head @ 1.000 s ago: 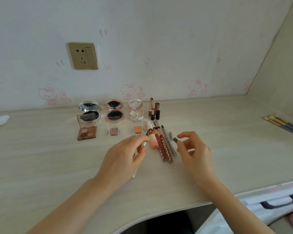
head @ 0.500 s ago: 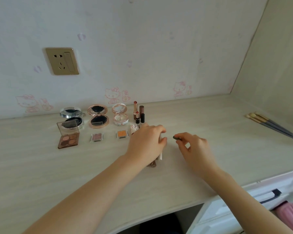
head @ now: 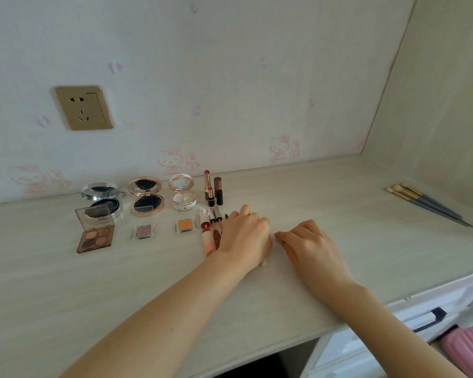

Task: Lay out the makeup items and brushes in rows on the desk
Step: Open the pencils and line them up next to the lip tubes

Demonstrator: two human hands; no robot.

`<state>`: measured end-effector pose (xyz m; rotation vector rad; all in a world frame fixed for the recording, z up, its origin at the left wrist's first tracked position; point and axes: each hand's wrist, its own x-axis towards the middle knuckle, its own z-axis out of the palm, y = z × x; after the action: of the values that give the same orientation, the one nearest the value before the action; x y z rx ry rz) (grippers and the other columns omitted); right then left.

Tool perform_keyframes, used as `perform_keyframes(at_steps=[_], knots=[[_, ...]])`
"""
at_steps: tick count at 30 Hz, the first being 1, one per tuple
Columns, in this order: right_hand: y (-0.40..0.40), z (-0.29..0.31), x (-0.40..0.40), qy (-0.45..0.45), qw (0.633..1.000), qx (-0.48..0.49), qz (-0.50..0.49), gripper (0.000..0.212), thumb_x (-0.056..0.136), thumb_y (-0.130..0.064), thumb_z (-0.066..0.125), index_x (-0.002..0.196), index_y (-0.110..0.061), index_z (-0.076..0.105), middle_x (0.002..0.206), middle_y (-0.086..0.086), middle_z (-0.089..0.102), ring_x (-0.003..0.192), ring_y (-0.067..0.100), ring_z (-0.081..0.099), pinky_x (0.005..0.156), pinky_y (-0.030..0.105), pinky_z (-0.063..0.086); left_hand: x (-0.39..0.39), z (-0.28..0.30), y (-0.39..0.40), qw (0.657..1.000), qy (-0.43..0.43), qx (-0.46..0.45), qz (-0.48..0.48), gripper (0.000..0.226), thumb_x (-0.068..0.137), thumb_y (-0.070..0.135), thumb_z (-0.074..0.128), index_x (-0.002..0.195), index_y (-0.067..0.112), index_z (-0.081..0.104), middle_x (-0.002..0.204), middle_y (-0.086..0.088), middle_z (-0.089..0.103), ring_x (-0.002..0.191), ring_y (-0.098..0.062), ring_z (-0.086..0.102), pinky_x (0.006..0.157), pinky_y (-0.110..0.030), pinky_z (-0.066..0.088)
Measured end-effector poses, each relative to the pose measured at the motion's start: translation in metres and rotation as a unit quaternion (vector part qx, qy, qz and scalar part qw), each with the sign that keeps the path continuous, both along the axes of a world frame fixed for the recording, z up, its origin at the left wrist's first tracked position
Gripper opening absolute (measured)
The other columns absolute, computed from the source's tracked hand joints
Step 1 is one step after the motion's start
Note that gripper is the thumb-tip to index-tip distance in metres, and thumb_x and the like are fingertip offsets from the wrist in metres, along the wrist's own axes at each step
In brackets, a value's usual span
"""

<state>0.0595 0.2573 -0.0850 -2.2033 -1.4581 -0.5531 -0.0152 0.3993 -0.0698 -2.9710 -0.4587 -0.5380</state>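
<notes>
A person's left hand (head: 245, 236) lies knuckles-up on the pale desk (head: 339, 214), fingers curled down over a slim white pen-like item whose tip (head: 264, 263) pokes out at the hand's six o'clock; a second ago that same hand held the white item up clear of the row, so it has now been brought down and is being set beside the lip products. The right hand (head: 309, 241), at the left hand's three o'clock and just beside it, pinches a small dark cap or tip (head: 283, 242) between thumb and forefinger, and has come down from a raised pinch to rest low on the desk. At the left hand's nine o'clock lie the lip glosses (head: 212, 233), side by side, partly covered by the hand. At eleven o'clock stand the lipsticks (head: 213, 190), and from there toward nine o'clock run three open compacts (head: 146, 199), with an eyeshadow palette (head: 95, 236) and two single shadow pans (head: 144, 231) in a nearer row. The brushes (head: 426, 203) lie bunched well apart at two o'clock, near the side wall. A wall socket (head: 84, 107) sits high at ten o'clock. By the look of it the cosmetics rows are nearly filled, the pen-like piece is the item in hand, and the brushes have yet to be laid out. One view only.
</notes>
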Motion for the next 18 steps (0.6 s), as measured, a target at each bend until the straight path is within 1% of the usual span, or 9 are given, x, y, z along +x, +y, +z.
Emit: perform_keyframes(at_steps=[3,6,9,11,14,16,18], knots=[[-0.001,-0.003,0.001,-0.01,1.0,-0.009,0.011,0.013,0.083,-0.007,0.071,0.096,-0.01,0.075,0.079,0.005,0.068,0.081,0.032,0.059,0.061,0.04,0.053,-0.002,-0.003,0.002,1.0,-0.002,0.007,0.0,0.02,0.091,0.025,0.047,0.082,0.013,0.06,0.085,-0.003,0.061,0.097,-0.023,0.047,0.07,-0.031,0.03],[-0.002,-0.005,0.003,0.015,0.999,-0.018,0.024,0.02,0.088,-0.008,0.065,0.106,-0.011,0.073,0.087,0.007,0.066,0.086,0.03,0.056,0.064,0.04,0.053,-0.007,-0.001,0.003,1.0,-0.012,-0.002,0.0,0.028,0.093,0.029,0.043,0.085,0.012,0.063,0.085,-0.004,0.061,0.099,-0.023,0.046,0.074,-0.033,0.038],[-0.002,-0.005,0.005,0.022,0.999,-0.028,0.032,0.022,0.091,-0.013,0.063,0.11,-0.015,0.072,0.091,0.006,0.063,0.087,0.028,0.053,0.066,0.039,0.053,-0.018,0.002,0.005,1.0,-0.021,-0.013,-0.012,0.033,0.094,0.036,0.043,0.1,0.014,0.067,0.094,-0.001,0.061,0.103,-0.02,0.043,0.079,-0.032,0.043],[-0.002,-0.003,0.005,0.023,0.998,-0.041,0.035,0.022,0.092,-0.016,0.061,0.112,-0.02,0.072,0.094,0.005,0.062,0.089,0.027,0.052,0.069,0.036,0.051,-0.028,0.004,0.006,0.998,-0.028,-0.054,-0.034,0.033,0.093,0.038,0.048,0.112,0.018,0.067,0.104,0.004,0.059,0.108,-0.016,0.041,0.085,-0.033,0.045],[-0.004,-0.003,0.006,0.03,0.998,-0.04,0.035,0.025,0.092,-0.016,0.061,0.115,-0.022,0.07,0.095,0.004,0.061,0.089,0.026,0.052,0.069,0.034,0.05,-0.044,0.003,0.004,0.991,-0.013,-0.109,-0.08,0.039,0.09,0.042,0.052,0.124,0.025,0.061,0.121,0.009,0.055,0.119,-0.011,0.039,0.097,-0.032,0.04],[-0.006,-0.005,0.006,0.047,0.998,-0.03,0.027,0.031,0.091,-0.013,0.061,0.121,-0.02,0.066,0.1,0.003,0.06,0.093,0.025,0.051,0.069,0.034,0.051,-0.051,0.0,0.003,0.989,0.008,-0.115,-0.093,0.042,0.09,0.045,0.052,0.127,0.026,0.059,0.132,0.01,0.052,0.128,-0.009,0.034,0.104,-0.03,0.034],[-0.007,-0.006,0.006,0.068,0.997,-0.025,0.017,0.035,0.092,-0.014,0.059,0.126,-0.018,0.061,0.108,0.002,0.058,0.101,0.023,0.05,0.075,0.032,0.051,-0.055,-0.003,0.004,0.988,0.022,-0.117,-0.093,0.044,0.09,0.045,0.051,0.129,0.026,0.057,0.138,0.011,0.049,0.132,-0.007,0.031,0.108,-0.03,0.031]])
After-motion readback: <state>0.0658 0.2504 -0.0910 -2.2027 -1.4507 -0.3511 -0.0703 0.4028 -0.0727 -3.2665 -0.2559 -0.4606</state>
